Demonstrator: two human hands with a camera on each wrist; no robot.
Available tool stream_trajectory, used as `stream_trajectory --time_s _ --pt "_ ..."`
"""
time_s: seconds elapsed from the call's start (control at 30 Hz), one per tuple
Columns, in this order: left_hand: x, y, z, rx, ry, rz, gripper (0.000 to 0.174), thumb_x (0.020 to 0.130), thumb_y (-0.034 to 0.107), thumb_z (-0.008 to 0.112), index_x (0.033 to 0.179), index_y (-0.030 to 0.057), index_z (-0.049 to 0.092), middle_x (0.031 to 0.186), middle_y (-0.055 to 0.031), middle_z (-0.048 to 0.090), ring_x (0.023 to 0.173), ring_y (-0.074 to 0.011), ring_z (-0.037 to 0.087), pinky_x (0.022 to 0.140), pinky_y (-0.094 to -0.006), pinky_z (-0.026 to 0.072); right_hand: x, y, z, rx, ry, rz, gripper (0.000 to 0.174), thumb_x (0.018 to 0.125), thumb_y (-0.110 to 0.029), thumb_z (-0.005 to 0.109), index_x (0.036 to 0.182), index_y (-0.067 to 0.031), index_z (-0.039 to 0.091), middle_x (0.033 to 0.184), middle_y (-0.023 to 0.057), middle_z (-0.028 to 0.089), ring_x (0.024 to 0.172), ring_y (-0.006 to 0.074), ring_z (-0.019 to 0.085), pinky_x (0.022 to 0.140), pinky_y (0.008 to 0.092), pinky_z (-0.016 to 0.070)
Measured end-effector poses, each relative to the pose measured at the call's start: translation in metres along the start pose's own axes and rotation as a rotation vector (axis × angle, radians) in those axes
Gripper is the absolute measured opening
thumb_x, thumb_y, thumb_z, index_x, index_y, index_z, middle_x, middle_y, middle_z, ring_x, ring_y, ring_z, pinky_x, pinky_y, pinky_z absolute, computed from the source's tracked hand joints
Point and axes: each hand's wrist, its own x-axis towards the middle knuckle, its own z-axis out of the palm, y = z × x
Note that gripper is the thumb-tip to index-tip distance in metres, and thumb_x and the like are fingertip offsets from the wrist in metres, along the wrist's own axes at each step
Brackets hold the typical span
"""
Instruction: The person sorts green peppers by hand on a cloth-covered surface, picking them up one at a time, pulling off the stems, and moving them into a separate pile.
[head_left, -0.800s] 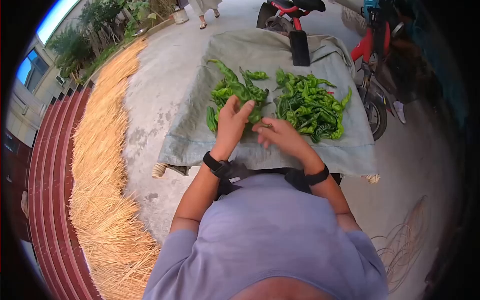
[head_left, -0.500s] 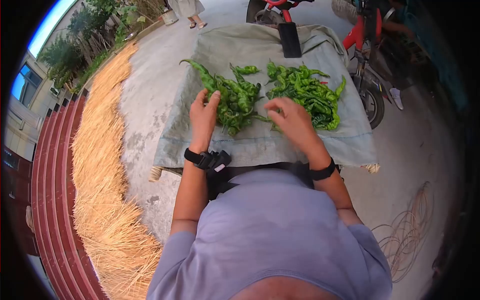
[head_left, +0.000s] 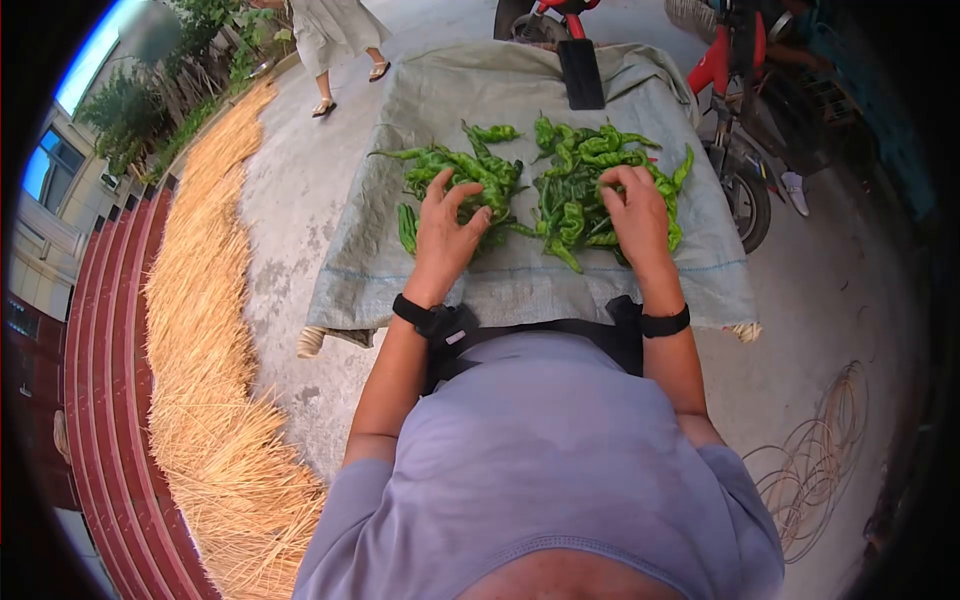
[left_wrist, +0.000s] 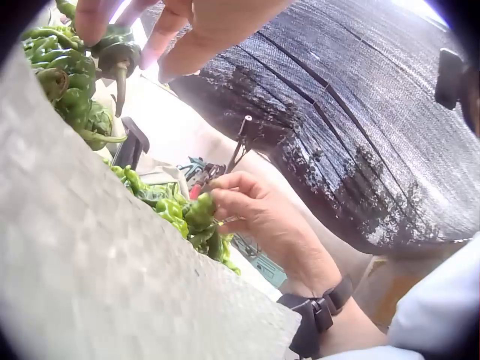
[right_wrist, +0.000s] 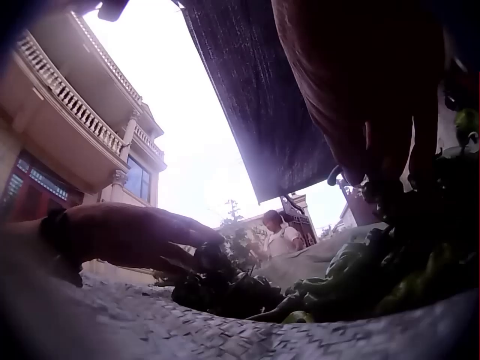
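Note:
Two heaps of green chili peppers lie on a grey-green woven cloth. My left hand is at the near side of the left heap; in the left wrist view its curled fingers grip a stemmed green pepper. Over the right heap, my right hand bends its fingers down among the peppers. From the left wrist view, that hand's fingertips pinch a bright green pepper. Dark shadow covers much of the right hand's fingers in the right wrist view.
A black phone lies at the cloth's far edge. Beyond stand red bikes. A person walks at the far left. Straw is spread along the ground at left, and coiled wire lies at right.
My right hand has moved right, from between the heaps onto the right heap, where peppers now extend nearer me. The left hand went left, then slightly back right. The walking person has come closer.

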Motion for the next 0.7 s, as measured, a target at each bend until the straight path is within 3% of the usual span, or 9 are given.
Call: stream_trajectory --time_s 0.07,0.17,0.27,0.3,0.37,0.4,0.53,0.63,0.7 --pt "0.007 -0.004 0.0 -0.101 -0.038 -0.004 0.022 0.084 0.015 0.07 0.106 0.0093 0.068 0.143 -0.0149 0.049 0.13 -0.0367 0.045 0.108 -0.0441 0.038 0.005 0.001 -0.002 0.193 0.188 0.056 0.015 0.086 -0.005 0.067 0.101 -0.004 0.062 0.096 0.0076 0.063 0.076 0.0203 0.066 0.069 0.0325 0.0517" --pt "0.011 -0.005 0.002 -0.003 -0.036 0.069 0.015 0.082 0.012 0.069 0.097 0.0098 0.068 0.134 -0.0127 0.056 0.129 -0.0337 0.046 0.109 -0.0429 0.0352 0.009 0.001 -0.003 0.726 0.271 0.192 0.013 0.092 -0.006 0.066 0.101 -0.0006 0.06 0.093 0.0062 0.064 0.076 0.0128 0.066 0.071 0.026 0.0527" --pt "0.007 0.02 -0.001 0.176 0.132 0.105 0.019 0.081 0.012 0.07 0.1 0.0098 0.068 0.129 -0.0114 0.059 0.124 -0.0313 0.048 0.107 -0.041 0.0353 0.005 -0.013 -0.004 0.967 0.196 0.178 0.014 0.096 -0.006 0.062 0.106 0.0 0.056 0.096 0.0058 0.065 0.084 0.0138 0.068 0.074 0.0252 0.054" --pt "0.007 0.027 0.0 0.106 0.1 0.141 0.022 0.081 0.011 0.071 0.103 0.0095 0.067 0.128 -0.0116 0.059 0.122 -0.0313 0.048 0.106 -0.0409 0.0358 0.003 -0.016 -0.003 1.039 0.159 0.163 0.014 0.096 -0.006 0.062 0.107 -0.0002 0.056 0.097 0.0059 0.065 0.086 0.0148 0.069 0.075 0.0254 0.054" --pt "0.004 0.04 0.002 -0.03 0.034 0.208 0.028 0.081 0.011 0.073 0.108 0.0089 0.066 0.126 -0.0118 0.059 0.12 -0.0313 0.048 0.104 -0.0407 0.0369 -0.001 -0.024 0.001 1.103 0.088 0.164 0.013 0.097 -0.006 0.061 0.107 -0.0005 0.055 0.097 0.0059 0.065 0.088 0.0158 0.069 0.077 0.0259 0.0539" --pt "0.001 0.05 0.004 -0.015 0.028 0.279 0.041 0.081 0.009 0.075 0.119 0.0073 0.063 0.127 -0.0112 0.059 0.115 -0.0271 0.053 0.097 -0.0363 0.0432 -0.002 -0.028 0.003 1.137 0.052 0.163 0.012 0.097 -0.005 0.061 0.106 -0.0007 0.055 0.098 0.0059 0.065 0.089 0.0164 0.069 0.078 0.0261 0.0539" --pt "-0.007 0.083 0.013 -0.451 -0.034 0.066 0.047 0.083 -0.002 0.069 0.128 0.0057 0.059 0.125 -0.0094 0.06 0.096 -0.0176 0.062 0.081 -0.0271 0.0507 -0.014 -0.047 0.0 1.065 -0.213 0.063 0.015 0.094 -0.004 0.063 0.108 -0.003 0.056 0.104 0.0047 0.064 0.091 0.0152 0.068 0.08 0.0274 0.0524" --pt "-0.004 0.064 0.02 -0.443 -0.008 0.098 0.046 0.081 -0.006 0.067 0.124 0.0038 0.058 0.122 -0.0147 0.06 0.103 -0.0263 0.064 0.087 -0.0334 0.051 -0.013 -0.057 -0.017 0.717 -0.336 -0.204 0.021 0.09 0.0 0.064 0.11 -0.004 0.059 0.107 0.0052 0.063 0.092 0.0139 0.066 0.079 0.0278 0.0515" --pt "-0.002 0.058 0.012 -0.372 0.08 0.159 0.046 0.078 -0.013 0.057 0.121 0.0041 0.059 0.12 -0.0143 0.061 0.109 -0.0276 0.061 0.094 -0.0344 0.0477 -0.012 -0.055 -0.018 0.784 -0.299 -0.043 0.026 0.087 -0.003 0.065 0.113 -0.0043 0.061 0.11 0.0066 0.063 0.089 0.014 0.064 0.078 0.0283 0.0509"
